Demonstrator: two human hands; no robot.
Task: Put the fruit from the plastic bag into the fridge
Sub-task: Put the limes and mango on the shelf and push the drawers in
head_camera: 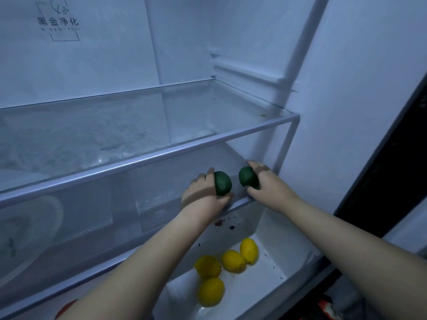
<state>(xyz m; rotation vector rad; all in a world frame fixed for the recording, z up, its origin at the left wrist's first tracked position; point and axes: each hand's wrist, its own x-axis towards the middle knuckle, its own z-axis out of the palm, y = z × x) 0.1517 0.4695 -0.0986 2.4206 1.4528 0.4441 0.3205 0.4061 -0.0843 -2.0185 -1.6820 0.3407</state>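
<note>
On my feed, both hands are reaching into the open fridge [92, 65], each one holding a dark green fruit. The left hand [203, 195] is curling its fingers over the left green fruit [222, 183], with the thumb underneath. The right hand [268, 183] is wrapping round the right green fruit [247, 180] from the far side. The two fruits are sitting side by side with a narrow gap between them, below the upper glass shelf [147, 158] and just above the front right edge of the ribbed lower shelf [159, 204]. I cannot tell whether either fruit is touching that shelf.

Further down, four lemons are lying in the white drawer [265, 269]. Three are clustered together, the left lemon [207, 266], the middle lemon [233, 261] and the right lemon [248, 250], and the nearest lemon [210, 291] is lying just in front of them. Dark specks are showing on the drawer's back wall. A printed logo [59, 21] is showing on the fridge's back wall at upper left.
</note>
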